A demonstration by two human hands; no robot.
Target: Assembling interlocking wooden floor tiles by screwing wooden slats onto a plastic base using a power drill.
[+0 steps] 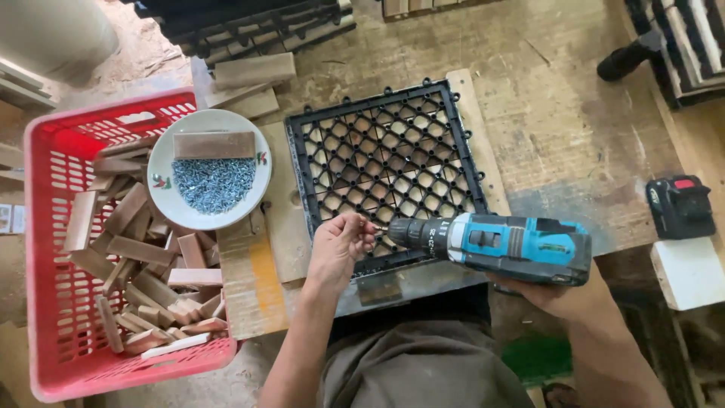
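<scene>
A blue-and-black cordless drill (pixel 498 245) was gripped in the right hand (pixel 555 295); a small screw was pinched at its tip by the left hand (pixel 340 245), over the black plastic lattice tile (pixel 385 159). Fingertips could be nicked if the bit slipped.

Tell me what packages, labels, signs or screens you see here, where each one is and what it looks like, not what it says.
Label strip on the cordless drill, held in the right hand: small green rectangle on the teal and black body.
Label on the battery pack, right edge of the workbench: small red patch on the black block.
No packages, signs or screens show.
</scene>
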